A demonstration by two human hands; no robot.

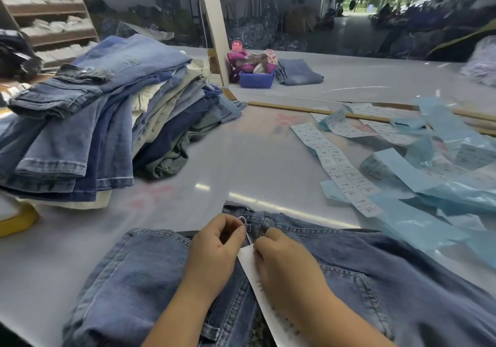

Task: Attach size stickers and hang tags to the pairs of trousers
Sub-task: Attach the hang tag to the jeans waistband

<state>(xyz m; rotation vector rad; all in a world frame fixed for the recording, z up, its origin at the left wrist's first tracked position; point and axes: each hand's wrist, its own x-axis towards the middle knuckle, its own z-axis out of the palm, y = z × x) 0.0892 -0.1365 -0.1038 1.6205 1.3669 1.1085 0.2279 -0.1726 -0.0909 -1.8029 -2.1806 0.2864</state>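
One head view. Near edge of the pale worktop [241, 164]: a pair of blue denim trousers [375, 279] laid flat, waistband away from the person, back pocket showing on the right.

Left hand [214, 250]: fingers curled, thumb and forefinger pinching a thin white string [246, 232] at the belt loop [248, 224] on the waistband.

Right hand [284, 261]: fingers curled, gripping the top end of a white hang tag [271, 311], which lies along the centre seam of the trousers and runs toward the person; small print on it, too blurred to read. The string leads from the tag's top end up to the belt loop.

Left of centre: a slumped stack of folded jeans [88, 121], mostly blue denim with some cream pairs among them.

Right side: long strips of printed size stickers [338, 169] on white backing, lying among loose light blue backing paper [434, 191].

Far side: a blue plastic bin [256, 79] with a pink floral bag [252, 61] in it, one folded pair of jeans [299, 71] just beside it, a wooden strip [295, 108] across the worktop.

Far left: a shelf unit [51, 16] holding white bundles.
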